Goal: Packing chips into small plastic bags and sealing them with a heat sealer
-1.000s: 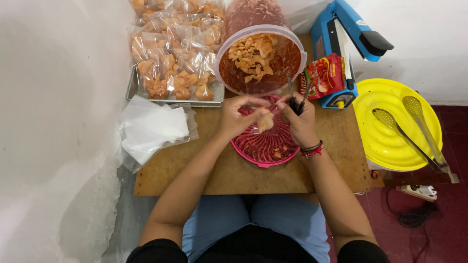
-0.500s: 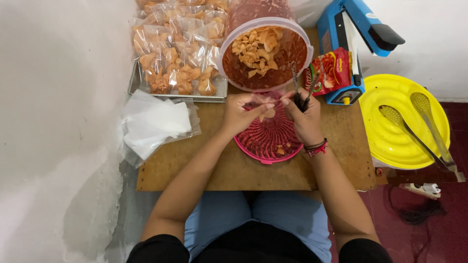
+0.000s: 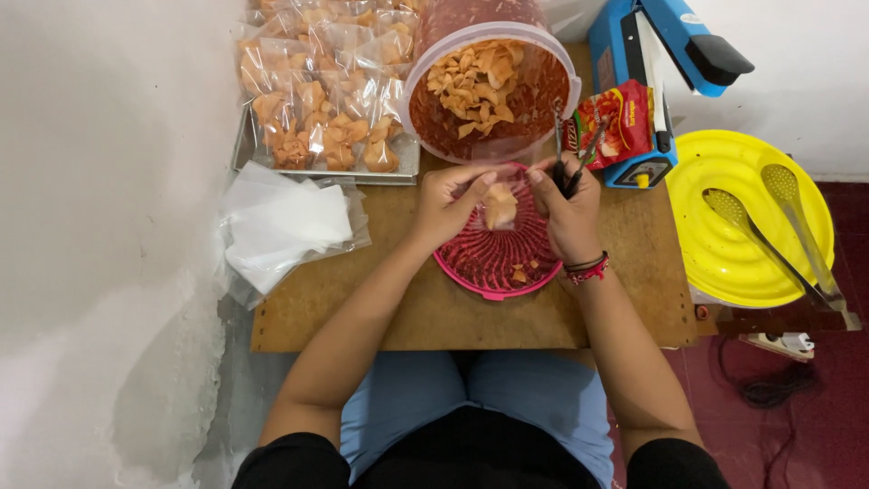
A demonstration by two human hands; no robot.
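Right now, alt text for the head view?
Both hands, left hand and right hand, hold a small clear bag of chips above a pink plate on a wooden table; the right also holds tongs. A tub of chips stands behind.

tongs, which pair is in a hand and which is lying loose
The dark tongs are gripped in the right hand; the metal tongs lie untouched on the yellow lid.

Even, bright, diffuse light; soft shadows fall beneath the desk (image 3: 380, 308) at its left edge. Sharp focus, slight wide-angle bending at the edges.
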